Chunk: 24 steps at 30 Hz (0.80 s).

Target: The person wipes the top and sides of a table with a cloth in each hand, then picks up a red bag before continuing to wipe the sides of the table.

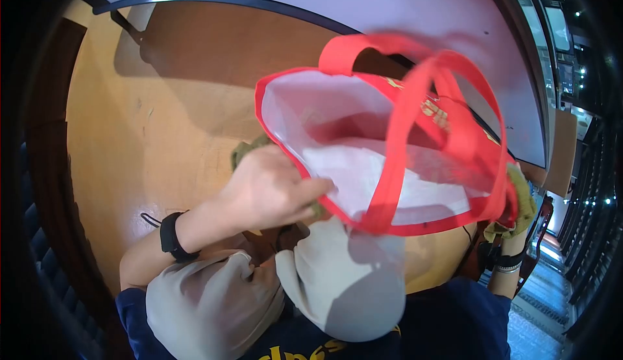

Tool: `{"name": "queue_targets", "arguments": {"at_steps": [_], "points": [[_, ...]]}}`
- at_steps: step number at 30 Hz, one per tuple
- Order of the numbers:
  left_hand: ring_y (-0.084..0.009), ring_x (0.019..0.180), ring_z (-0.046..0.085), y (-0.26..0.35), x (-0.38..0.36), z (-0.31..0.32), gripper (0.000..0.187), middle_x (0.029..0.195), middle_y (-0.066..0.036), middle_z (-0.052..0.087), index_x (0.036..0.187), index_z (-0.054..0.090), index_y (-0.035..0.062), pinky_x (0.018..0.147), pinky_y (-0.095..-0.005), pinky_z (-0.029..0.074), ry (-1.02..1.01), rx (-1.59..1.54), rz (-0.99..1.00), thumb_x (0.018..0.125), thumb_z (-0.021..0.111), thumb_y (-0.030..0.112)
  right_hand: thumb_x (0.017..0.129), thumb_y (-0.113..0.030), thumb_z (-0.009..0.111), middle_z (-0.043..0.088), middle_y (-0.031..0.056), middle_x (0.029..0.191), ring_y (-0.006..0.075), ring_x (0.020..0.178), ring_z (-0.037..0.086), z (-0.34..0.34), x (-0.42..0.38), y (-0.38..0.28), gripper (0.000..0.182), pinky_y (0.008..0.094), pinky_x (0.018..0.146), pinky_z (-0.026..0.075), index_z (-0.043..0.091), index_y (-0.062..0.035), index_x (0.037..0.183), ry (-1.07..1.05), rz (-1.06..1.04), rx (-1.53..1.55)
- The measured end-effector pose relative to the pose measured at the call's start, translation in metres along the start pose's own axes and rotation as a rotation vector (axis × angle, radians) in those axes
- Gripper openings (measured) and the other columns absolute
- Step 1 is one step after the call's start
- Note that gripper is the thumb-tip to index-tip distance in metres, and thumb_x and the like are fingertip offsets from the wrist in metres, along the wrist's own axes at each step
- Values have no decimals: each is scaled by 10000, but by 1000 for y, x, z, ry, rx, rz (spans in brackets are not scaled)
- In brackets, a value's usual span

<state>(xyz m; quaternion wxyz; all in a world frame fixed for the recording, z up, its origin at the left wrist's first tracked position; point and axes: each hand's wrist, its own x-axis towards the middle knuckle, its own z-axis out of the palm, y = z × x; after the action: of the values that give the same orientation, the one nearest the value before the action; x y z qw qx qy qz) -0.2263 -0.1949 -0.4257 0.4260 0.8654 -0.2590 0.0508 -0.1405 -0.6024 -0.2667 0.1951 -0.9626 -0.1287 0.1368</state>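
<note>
A red tote bag (448,138) with a pale lining is held over my lap, its mouth tilted toward me and two red handles looping above it. My left hand (263,188) is closed on the near left rim, one finger reaching over the edge onto the lining. Olive-green cloth (243,153) shows behind and below that hand. At the bag's far right side, more olive-green cloth (520,198) covers my right hand, whose fingers are hidden; only the wrist (513,246) shows plainly. Yellow printing marks the bag's outer face.
A white tabletop (415,0) with a dark edge spans the top. Below it is a tan wooden floor (123,146). My pale trousers (195,301) are under the bag. Dark slatted shapes line the right side, beside a chair (538,243).
</note>
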Motion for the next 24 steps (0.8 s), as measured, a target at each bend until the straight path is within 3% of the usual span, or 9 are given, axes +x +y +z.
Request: {"name": "queue_targets", "arguments": {"at_steps": [3,8,10,12,16,18,20,23,24], "points": [[-156,505,537,9,-11,6,247,542,11,510,827,632,71,469,-266,429,260,-44,308,581,624,78,842,-121,541,582,160,1144,297,1068,556,12,14,-21,435,381,919,438,461,10,1249,324,-409,-330],[-106,492,508,32,-27,-1,263,545,38,487,848,636,39,455,-198,400,321,-56,483,589,611,71,839,-120,545,582,159,1143,296,1053,561,6,9,-33,440,377,908,442,460,10,1250,280,-440,-380],[-223,805,626,40,-40,-3,225,893,-93,641,882,620,10,697,-371,528,96,-31,589,660,612,45,837,-119,547,582,159,1142,296,1048,563,-1,10,-37,443,376,904,444,459,10,1251,293,-461,-391],[-217,842,607,46,-36,-5,223,904,-100,621,872,611,-14,732,-356,520,174,32,638,671,608,82,836,-119,549,581,158,1142,295,1042,564,-9,10,-42,445,374,900,446,459,10,1251,311,-474,-404],[-227,803,595,48,-16,-8,251,809,-105,574,826,596,-22,759,-312,500,342,429,1013,683,597,185,833,-118,552,581,158,1141,295,1031,568,-27,5,-48,449,371,892,449,458,11,1252,340,-460,-429],[-180,797,598,50,-2,-22,256,843,-63,617,833,638,5,754,-288,484,391,791,1360,650,540,155,831,-118,554,581,157,1140,294,1025,570,-27,4,-46,451,369,888,451,458,11,1253,345,-456,-435],[-217,876,601,50,-6,-18,249,853,-79,616,830,637,11,815,-301,466,360,739,1289,652,546,160,830,-118,556,580,157,1139,294,1020,572,-24,1,-44,453,367,884,453,457,11,1253,338,-460,-439],[-191,826,605,48,-7,-13,239,850,-71,616,847,642,22,753,-313,499,411,796,1338,666,542,142,828,-117,558,580,157,1139,293,1011,575,-25,-1,-42,457,365,878,456,456,11,1254,337,-463,-443],[-179,754,602,46,-8,-13,231,798,-58,609,857,647,36,693,-323,507,377,582,1071,685,532,138,827,-117,559,580,157,1138,293,1008,576,-25,-2,-42,458,364,876,456,456,11,1254,339,-466,-443]]}}
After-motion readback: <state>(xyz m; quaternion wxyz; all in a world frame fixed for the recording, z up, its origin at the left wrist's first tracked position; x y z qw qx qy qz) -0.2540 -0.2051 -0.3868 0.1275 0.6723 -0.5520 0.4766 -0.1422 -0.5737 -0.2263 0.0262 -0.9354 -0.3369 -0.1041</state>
